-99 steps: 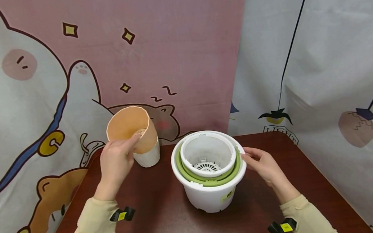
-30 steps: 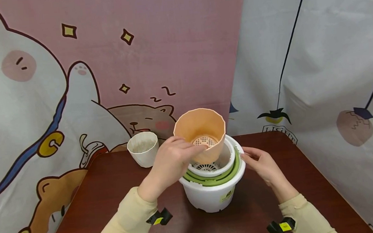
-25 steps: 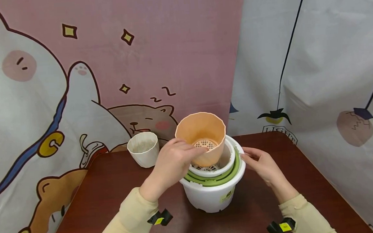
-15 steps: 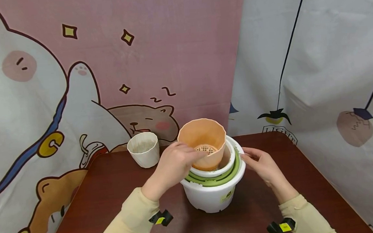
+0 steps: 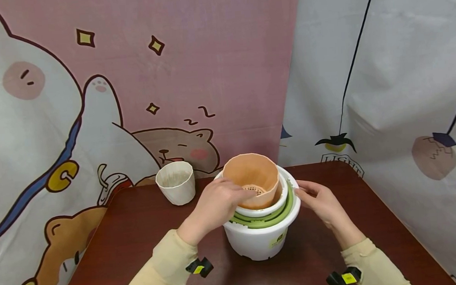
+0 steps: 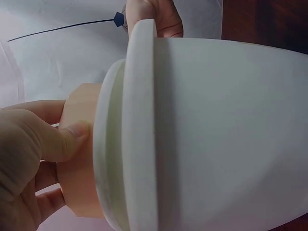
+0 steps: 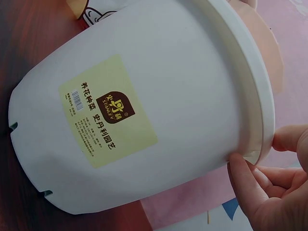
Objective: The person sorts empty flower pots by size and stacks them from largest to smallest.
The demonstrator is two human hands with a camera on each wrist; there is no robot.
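My left hand [image 5: 221, 201] pinches the near-left rim of an orange plastic flowerpot [image 5: 249, 169], thumb on one side and fingers on the other. This pot has a perforated bottom and sits partly inside a smaller white pot [image 5: 282, 197]. Around that lies a green pot [image 5: 263, 222], and outermost stands a large white flowerpot [image 5: 255, 244] with a yellow label [image 7: 108, 113]. My right hand [image 5: 322, 202] grips the large pot's rim at its right side, thumb and fingers on either side in the right wrist view. The lower part of the orange pot is hidden.
A small off-white faceted pot [image 5: 177, 188] stands upright at the back left of the dark red-brown table [image 5: 158, 222]. A cartoon-printed cloth [image 5: 226, 63] hangs right behind the table's back edge.
The orange pot has gone from above the off-white pot at left to the nested pots, then down into the smaller white one, with my left hand. My right hand has stayed at the rim.
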